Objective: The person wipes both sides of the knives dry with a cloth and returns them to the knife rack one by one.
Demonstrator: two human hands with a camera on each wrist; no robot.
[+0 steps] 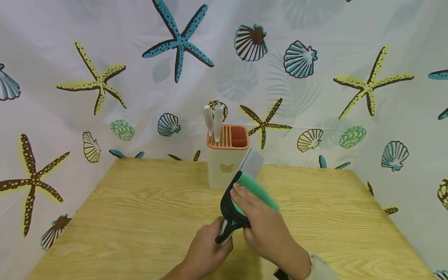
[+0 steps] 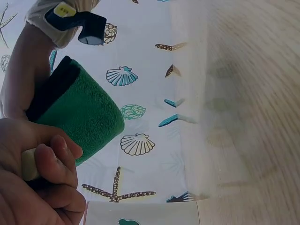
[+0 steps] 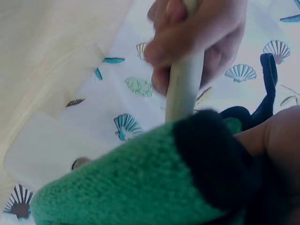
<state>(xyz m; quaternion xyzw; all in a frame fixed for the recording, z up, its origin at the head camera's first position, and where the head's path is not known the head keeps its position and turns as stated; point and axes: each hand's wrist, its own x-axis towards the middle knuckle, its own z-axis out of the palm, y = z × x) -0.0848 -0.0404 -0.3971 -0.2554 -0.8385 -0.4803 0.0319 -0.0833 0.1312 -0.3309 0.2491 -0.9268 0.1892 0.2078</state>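
Note:
My left hand (image 1: 210, 245) grips the pale handle (image 3: 182, 93) of a knife, its fingers curled round it in the left wrist view. The knife's broad blade (image 1: 252, 161) slants up and away, with only its far part showing. Folded over the rest is a green cloth (image 1: 257, 190) with black edging and a black hanging loop (image 1: 224, 236). My right hand (image 1: 267, 223) holds the cloth around the blade, fingers laid across its upper face and thumb side underneath. The cloth hides the blade's near part.
Behind the blade stands a white knife holder (image 1: 217, 171) with an orange slotted top. Two white-handled knives (image 1: 217, 122) stick up from its left slots. Below lies a wooden table (image 1: 140, 217), and a curtain (image 1: 217, 85) printed with shells and starfish surrounds it.

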